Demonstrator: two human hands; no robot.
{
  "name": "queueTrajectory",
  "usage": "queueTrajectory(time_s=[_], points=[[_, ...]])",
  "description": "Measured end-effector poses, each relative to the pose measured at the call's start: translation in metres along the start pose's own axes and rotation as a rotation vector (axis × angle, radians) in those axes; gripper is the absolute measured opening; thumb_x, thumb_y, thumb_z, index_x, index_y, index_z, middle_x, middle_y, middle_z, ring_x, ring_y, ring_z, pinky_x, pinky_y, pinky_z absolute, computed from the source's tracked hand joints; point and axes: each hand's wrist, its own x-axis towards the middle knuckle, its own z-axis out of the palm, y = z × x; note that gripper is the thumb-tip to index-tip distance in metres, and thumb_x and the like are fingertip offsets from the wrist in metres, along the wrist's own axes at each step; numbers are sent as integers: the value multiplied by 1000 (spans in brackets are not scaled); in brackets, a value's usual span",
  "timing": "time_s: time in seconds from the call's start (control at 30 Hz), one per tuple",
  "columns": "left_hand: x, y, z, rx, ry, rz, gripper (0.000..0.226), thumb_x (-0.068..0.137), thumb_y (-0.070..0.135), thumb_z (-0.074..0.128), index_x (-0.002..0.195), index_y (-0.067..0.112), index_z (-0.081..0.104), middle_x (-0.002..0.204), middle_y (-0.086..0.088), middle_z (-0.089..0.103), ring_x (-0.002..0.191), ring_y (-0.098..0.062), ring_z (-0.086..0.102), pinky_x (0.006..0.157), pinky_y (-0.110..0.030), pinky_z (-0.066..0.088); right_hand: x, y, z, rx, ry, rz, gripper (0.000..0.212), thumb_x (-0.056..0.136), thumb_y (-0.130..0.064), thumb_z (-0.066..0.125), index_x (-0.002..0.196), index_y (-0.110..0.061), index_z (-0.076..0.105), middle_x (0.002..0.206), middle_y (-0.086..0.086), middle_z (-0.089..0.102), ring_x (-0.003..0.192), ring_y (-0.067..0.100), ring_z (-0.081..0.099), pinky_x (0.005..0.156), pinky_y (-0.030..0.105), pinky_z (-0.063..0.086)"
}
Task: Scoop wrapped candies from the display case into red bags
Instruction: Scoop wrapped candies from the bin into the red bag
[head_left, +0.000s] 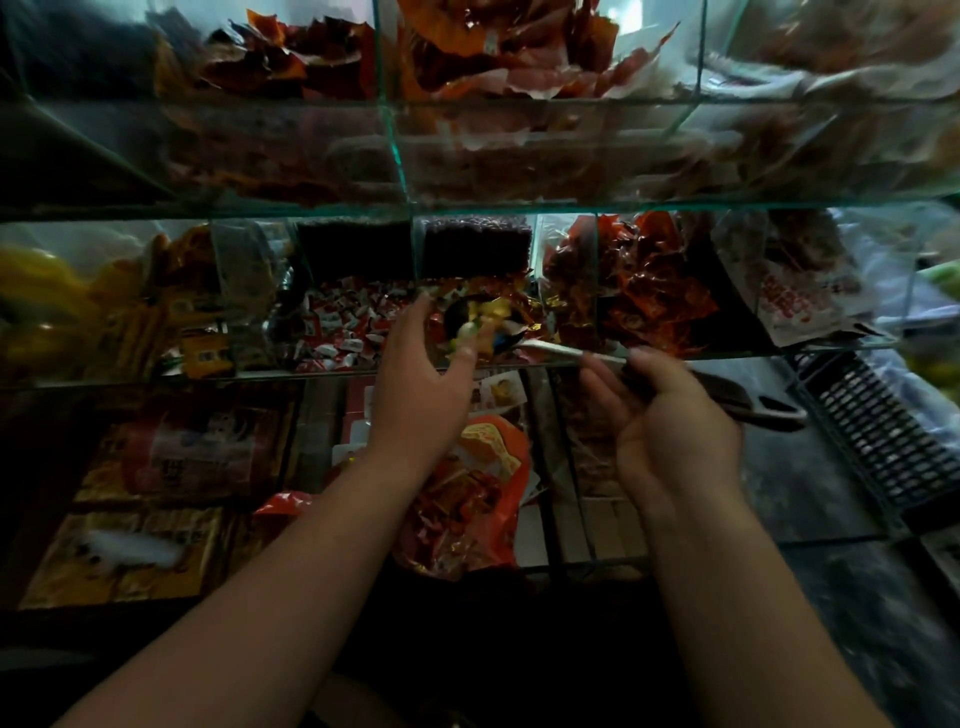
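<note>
The left hand (421, 379) reaches over the front glass edge of the display case (208, 375) into the middle compartment. Its fingers (422, 312) are spread and half-curled over the wrapped candies (493, 312), with the thumb at a greenish piece. Whether they have hold of anything cannot be told.

At 3 o'clock from it, just outside the same edge, the right hand (675, 431) has its fingers curled round a scoop (758, 408). The dark handle sticks out towards 3 o'clock. The pale metal end points to 9 o'clock and rests on the glass lip, close to the left thumb.

The compartment is narrow, hemmed in by upright glass dividers at 9 and 3 o'clock. The upper shelf (311, 208) overhangs at 12 o'clock, so the only open way in is over the front lip. Red-and-white sweets (353, 322) fill the neighbouring bay at 9 o'clock.

A red bag (483, 483), already holding candies, lies at 6 o'clock from the compartment on the lower level between the two forearms. A black mesh basket (883, 441) stands well apart at 3 o'clock.
</note>
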Motion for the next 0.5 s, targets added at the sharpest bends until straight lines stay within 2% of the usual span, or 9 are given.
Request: queueTrajectory(time_s=[0.1,0.17,0.2,0.27,0.37,0.43,0.5], points=[[-21,-5,-5,-37,-43,-53,68,95,45,61,155,40,29,162,8,32,146,-12,32,111,-31,29,34,19,40,-94,-15,-136,8,92,-4,68,92,-11,71,80,10,80,79,22,80,65,27,62],[-29,-11,-11,-16,-66,-74,69,96,39,64,155,40,28,162,9,32,147,-12,32,115,-34,31,61,35,62,-434,-73,-325,17,87,-15,74,81,-32,76,95,7,79,89,20,78,77,32,61],[-31,-14,-14,-2,-74,-90,70,96,37,64,155,39,27,162,9,32,147,-12,32,115,-33,31,72,42,69,-641,-150,-448,17,88,-19,74,80,-33,75,98,3,76,92,15,74,80,30,58],[-34,-22,-22,7,-80,-113,71,96,37,64,156,40,25,162,10,31,146,-11,33,112,-30,30,90,52,74,-959,-327,-662,10,93,-16,70,89,-24,70,98,-2,71,91,11,67,79,25,52],[-34,-29,-30,21,-75,-117,70,96,42,64,154,44,24,161,13,30,138,-5,35,105,-28,32,94,52,65,-1234,-478,-957,6,95,-11,66,100,-13,68,101,3,68,93,17,64,81,30,54],[-31,-30,-32,42,-71,-117,71,96,41,64,156,41,25,161,12,30,142,-9,33,107,-29,30,82,50,54,-1324,-542,-1084,8,96,-11,66,103,-9,68,101,8,68,94,22,65,83,35,55],[-27,-25,-30,53,-68,-113,71,96,39,64,156,36,27,162,10,31,146,-12,32,110,-30,29,64,47,42,-1304,-563,-1143,8,97,-11,66,103,-7,69,99,8,68,91,23,66,81,38,56]])
